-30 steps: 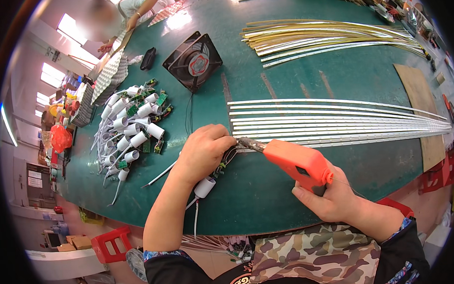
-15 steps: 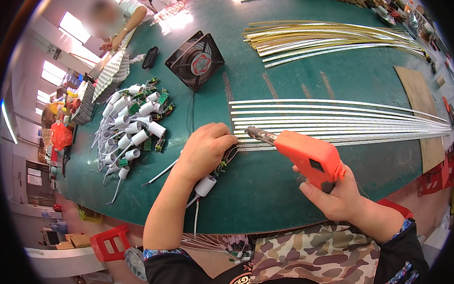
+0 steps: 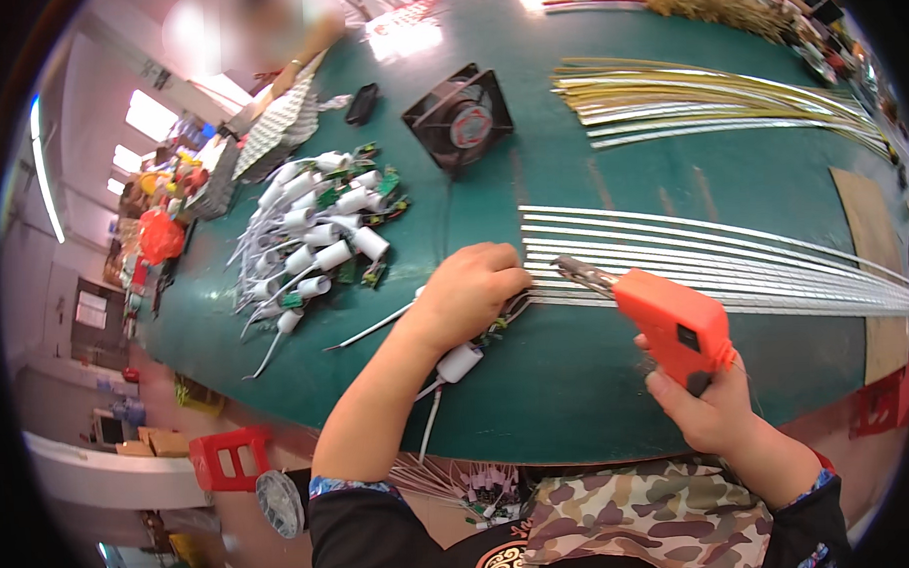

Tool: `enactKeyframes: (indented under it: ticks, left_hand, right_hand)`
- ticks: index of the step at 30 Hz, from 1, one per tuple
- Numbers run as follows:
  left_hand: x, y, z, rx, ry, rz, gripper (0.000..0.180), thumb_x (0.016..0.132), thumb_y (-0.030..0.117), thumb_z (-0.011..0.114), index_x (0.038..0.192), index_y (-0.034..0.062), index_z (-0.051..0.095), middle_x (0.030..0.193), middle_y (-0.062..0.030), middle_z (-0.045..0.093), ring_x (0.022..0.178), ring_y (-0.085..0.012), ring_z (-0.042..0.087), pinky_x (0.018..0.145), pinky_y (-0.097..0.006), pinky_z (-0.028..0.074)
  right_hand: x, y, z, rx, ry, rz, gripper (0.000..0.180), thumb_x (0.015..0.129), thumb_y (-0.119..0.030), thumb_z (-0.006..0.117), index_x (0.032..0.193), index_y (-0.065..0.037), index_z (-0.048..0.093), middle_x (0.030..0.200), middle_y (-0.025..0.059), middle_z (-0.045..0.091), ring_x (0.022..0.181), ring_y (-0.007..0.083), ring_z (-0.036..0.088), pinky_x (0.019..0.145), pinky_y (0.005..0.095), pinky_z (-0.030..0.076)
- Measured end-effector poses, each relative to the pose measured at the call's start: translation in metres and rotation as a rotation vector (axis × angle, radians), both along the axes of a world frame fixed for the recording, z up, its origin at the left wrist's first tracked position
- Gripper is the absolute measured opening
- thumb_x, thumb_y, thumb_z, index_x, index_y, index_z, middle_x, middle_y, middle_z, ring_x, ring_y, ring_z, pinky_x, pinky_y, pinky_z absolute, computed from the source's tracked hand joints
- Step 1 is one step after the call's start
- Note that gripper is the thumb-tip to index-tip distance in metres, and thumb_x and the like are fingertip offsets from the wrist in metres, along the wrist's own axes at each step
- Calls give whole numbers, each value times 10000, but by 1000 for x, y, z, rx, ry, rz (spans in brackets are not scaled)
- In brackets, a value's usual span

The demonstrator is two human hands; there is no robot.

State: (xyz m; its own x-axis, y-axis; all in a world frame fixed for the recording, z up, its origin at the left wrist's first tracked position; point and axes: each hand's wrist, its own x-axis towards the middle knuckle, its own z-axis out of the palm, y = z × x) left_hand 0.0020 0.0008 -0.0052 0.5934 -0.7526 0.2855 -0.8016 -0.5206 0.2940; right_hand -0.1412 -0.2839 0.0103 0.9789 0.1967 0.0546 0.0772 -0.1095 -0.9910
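Note:
Thin, rigid white LED strips point(image 3: 694, 259) lie side by side on the green table. At their left ends my left hand point(image 3: 475, 295) is closed, its fingers pinching thin wires whose ends are hidden. Those wires lead to a small circuit board point(image 3: 497, 329), beside a white cylindrical cap point(image 3: 460, 363) with a white cable. My right hand point(image 3: 714, 405) grips an orange soldering gun point(image 3: 673, 321) by its handle. The gun's dark metal tip points left, over the strips just right of my left fingers; whether it touches them I cannot tell.
To the left sits a pile of white caps point(image 3: 331, 254) with green boards and cables. A square black fan point(image 3: 459, 124) stands behind my left hand. Yellow and white strips point(image 3: 698, 100) lie at the back right. Across the table's far left, another person point(image 3: 316, 33) works.
The view has turned a little to the left, so everything sits farther right in the picture. Against the strips, my hands and the soldering gun have hardly moved.

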Motion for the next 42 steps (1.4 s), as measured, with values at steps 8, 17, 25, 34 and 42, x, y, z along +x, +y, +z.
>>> enactKeyframes:
  ticks: [8,17,25,34,42]
  left_hand:
    - [-4,5,1,55,0,34,175,770,22,633,915,83,709,887,-62,634,873,-294,623,770,-405,514]
    - [-14,53,28,-89,-183,610,147,845,139,713,949,37,695,948,-126,656,875,-328,640,770,-418,525]
    - [-19,133,-23,87,-160,1004,276,859,255,722,934,-6,675,938,-164,635,825,-346,620,737,-429,497]
    - [-67,96,76,-285,-255,936,200,813,75,745,947,-12,626,899,-133,595,782,-283,609,695,-375,496]
    - [-88,13,96,-233,-8,446,289,699,10,807,927,6,630,938,-83,603,787,-175,606,710,-309,498]
  right_hand:
    - [-2,-1,-2,53,-8,40,428,874,0,612,1290,6,509,1161,82,624,802,78,579,691,255,495]
    - [-1,-14,0,68,-46,-10,430,880,17,599,1299,3,502,1159,82,620,797,75,581,672,248,492]
    - [-3,-13,-4,123,-66,-55,436,862,-21,670,1273,7,527,1079,60,647,769,90,565,724,280,481]
    - [1,-25,12,369,110,-88,407,967,-151,635,1320,-9,490,1182,110,644,926,155,667,811,304,547]
    - [25,3,32,443,260,22,437,921,-121,704,1280,-30,472,1123,69,652,979,124,646,834,286,543]
